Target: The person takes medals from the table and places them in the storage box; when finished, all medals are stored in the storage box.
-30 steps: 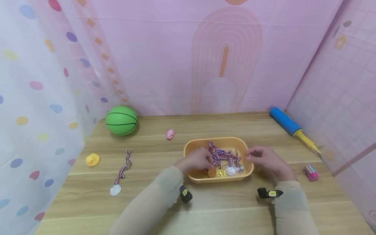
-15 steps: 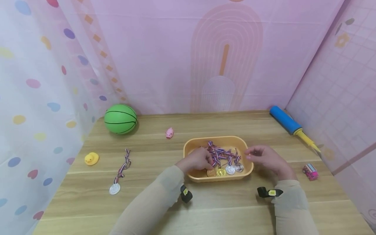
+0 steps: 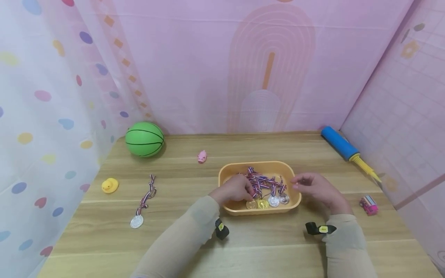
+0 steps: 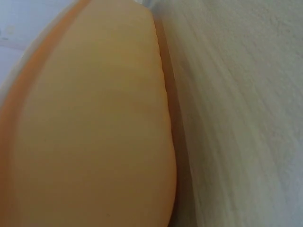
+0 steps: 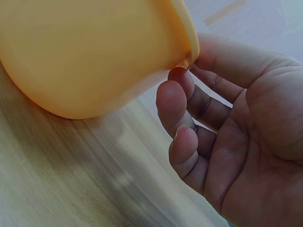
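Note:
An orange-yellow plastic basket (image 3: 257,212) stands on the wooden table. Inside it, a bronze-coloured medal (image 3: 252,204), a gold medal (image 3: 263,204) and two silver medals (image 3: 273,201) lie in a row along the front side, their striped ribbons (image 3: 261,180) bunched behind. My left hand (image 3: 233,189) reaches over the left front rim, its fingers curled onto the top of the bronze-coloured medal; the hand hides the basket's left part. At the right end, my right hand (image 3: 318,190) pinches the rim between thumb and fingers. Only the basket's outer wall (image 4: 94,118) shows in the left wrist view.
A silver medal (image 3: 137,221) with its ribbon lies left on the table, near a yellow toy duck (image 3: 110,185). Further back are a green ball (image 3: 144,139) and a pink toy pig (image 3: 202,156). At right lie a blue pump (image 3: 338,143) and a pink toy car (image 3: 369,205).
The bronze-coloured medal, turned at an angle a second ago, now lies flatter in the row. Both hands have kept their places at the basket; the head view has shifted slightly.

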Available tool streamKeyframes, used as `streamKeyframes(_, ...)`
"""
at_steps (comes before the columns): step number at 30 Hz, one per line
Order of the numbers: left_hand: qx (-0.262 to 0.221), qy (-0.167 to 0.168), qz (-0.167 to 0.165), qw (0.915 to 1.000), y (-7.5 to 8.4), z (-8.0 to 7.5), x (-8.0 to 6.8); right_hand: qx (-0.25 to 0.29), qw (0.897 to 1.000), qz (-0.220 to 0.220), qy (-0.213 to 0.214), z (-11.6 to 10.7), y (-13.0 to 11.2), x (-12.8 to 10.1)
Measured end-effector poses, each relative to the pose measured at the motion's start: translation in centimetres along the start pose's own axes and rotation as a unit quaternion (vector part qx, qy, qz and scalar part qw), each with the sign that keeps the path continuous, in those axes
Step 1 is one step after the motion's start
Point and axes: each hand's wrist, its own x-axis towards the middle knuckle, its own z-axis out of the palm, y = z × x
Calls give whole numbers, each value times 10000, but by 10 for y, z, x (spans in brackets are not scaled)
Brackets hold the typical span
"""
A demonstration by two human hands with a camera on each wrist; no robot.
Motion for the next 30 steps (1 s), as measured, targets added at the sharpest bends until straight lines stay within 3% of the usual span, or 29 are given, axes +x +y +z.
streamKeyframes(10, -56, 19, -14, 10000, 0, 2, 1, 101, 9999, -61, -11, 0, 2, -2)
streamKeyframes(18, 207, 189, -3, 9996, 2, -2, -3, 59, 9998, -182, -18, 1, 3, -1)
streamKeyframes(24, 452, 541, 138, 9974, 11, -17, -13, 55, 9998, -169, -4, 1, 5, 1)
streamKeyframes(30, -30, 929, 382, 9949, 12, -42, -40, 24, 9999, -104, 8, 0, 4, 1)
